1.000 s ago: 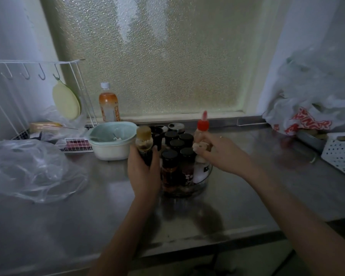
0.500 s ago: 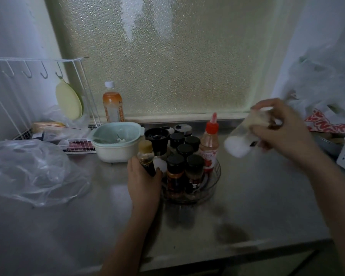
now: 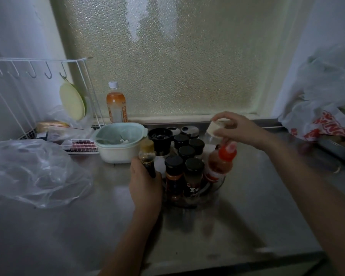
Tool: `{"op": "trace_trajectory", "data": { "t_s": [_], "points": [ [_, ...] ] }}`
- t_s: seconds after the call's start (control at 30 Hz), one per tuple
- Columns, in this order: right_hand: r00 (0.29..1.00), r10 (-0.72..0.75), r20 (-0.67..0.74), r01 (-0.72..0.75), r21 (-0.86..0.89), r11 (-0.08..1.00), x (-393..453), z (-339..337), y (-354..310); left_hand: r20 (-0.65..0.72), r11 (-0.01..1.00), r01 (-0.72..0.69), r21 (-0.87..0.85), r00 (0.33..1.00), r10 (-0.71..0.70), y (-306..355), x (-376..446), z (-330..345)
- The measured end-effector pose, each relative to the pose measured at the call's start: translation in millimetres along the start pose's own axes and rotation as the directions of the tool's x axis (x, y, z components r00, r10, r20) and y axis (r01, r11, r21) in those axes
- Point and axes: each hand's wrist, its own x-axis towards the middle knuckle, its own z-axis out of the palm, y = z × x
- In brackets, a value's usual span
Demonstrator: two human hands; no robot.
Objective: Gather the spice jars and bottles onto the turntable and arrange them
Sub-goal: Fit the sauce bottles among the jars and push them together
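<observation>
Head view: the left hand point(image 3: 144, 188), at centre frame, is wrapped around the lower body of a dark sauce bottle with a tan cap point(image 3: 147, 154), holding it upright at the left edge of the turntable point(image 3: 217, 186). The right hand point(image 3: 241, 129), right of centre, pinches a small white-capped jar point(image 3: 215, 127) between thumb and fingertips; the jar is tilted and held in the air above the right rear of the turntable, just over the red-capped squeeze bottle point(image 3: 220, 164).

The clear turntable sits on the steel counter point(image 3: 257, 206) at centre frame. It carries a cluster of black-lidded spice jars point(image 3: 184, 170), a black grinder point(image 3: 160, 138) at the rear left, and the leaning squeeze bottle on its right side. Two metal-topped shakers point(image 3: 189, 130) stand behind.

A pale green bowl point(image 3: 119, 143) sits left of the turntable. An orange drink bottle point(image 3: 116, 104) stands by the window. A white wire rack point(image 3: 38, 92) fills the upper left; clear plastic bags point(image 3: 32, 172) lie at left.
</observation>
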Motion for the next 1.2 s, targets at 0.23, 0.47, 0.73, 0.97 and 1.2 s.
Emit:
{"op": "trace_trajectory", "data": {
  "t_s": [0.23,0.47,0.73,0.97,1.2],
  "points": [
    [0.985,-0.065,0.157,0.101,-0.227,0.969,2,21,18,0.003,1.0,-0.004,-0.001,1.0,0.004,-2,0,0],
    [0.986,-0.131,-0.099,0.12,-0.113,0.986,-85,29,16,-0.011,1.0,-0.01,0.011,1.0,0.01,-2,0,3],
    [0.969,-0.217,0.121,0.241,-0.25,0.938,-126,69,10,-0.067,0.998,-0.041,-0.057,0.997,0.037,5,-11,-1],
    [0.907,-0.034,-0.419,0.042,0.01,0.999,-106,79,8,-0.151,0.964,-0.242,-0.108,0.963,0.225,0,-13,-6],
    [0.861,-0.028,-0.508,0.007,-0.043,0.999,-83,77,8,-0.103,0.977,-0.173,-0.122,0.982,0.161,-5,-7,-2]
  ]
}}
